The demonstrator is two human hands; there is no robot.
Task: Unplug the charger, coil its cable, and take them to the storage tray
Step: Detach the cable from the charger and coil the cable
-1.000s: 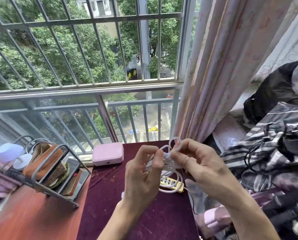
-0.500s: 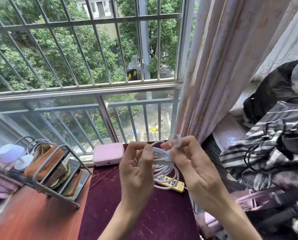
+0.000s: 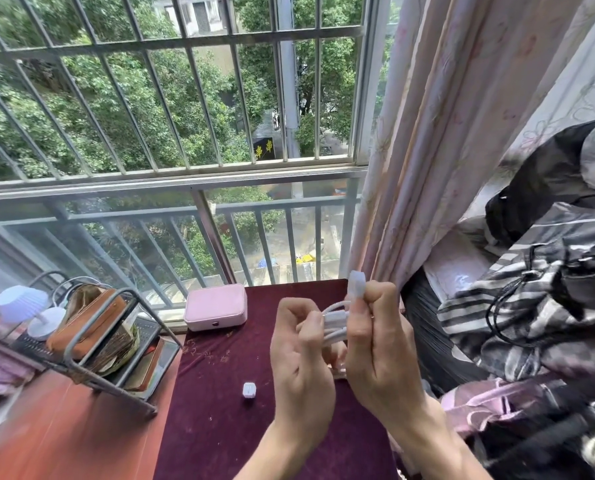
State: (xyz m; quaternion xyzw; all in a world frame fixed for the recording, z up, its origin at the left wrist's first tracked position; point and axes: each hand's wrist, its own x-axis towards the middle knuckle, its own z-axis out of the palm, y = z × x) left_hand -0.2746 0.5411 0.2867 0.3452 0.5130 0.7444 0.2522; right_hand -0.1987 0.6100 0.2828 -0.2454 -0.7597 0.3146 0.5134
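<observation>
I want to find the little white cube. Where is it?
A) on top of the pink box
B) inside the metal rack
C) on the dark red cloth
C: the white cube lies on the dark red cloth, nearer the camera than the pink box and beside the left hand.

**One head-worn, wide-angle view, looking forward and down.**

The camera sits at the person's head, above the near edge of the maroon-covered surface point(image 3: 213, 427). It faces the barred window point(image 3: 185, 98) straight ahead (the bars splay and bend toward the frame edges, the mark of the wide lens). Both forearms enter from the bottom edge. The left hand point(image 3: 301, 362) and right hand point(image 3: 381, 358), with the white cable point(image 3: 334, 323) held between them, are close to the lens at lower centre. A wire rack point(image 3: 92, 344) falls at the left edge, a curtain point(image 3: 427, 133) and piled clothes point(image 3: 548, 292) at the right.
</observation>
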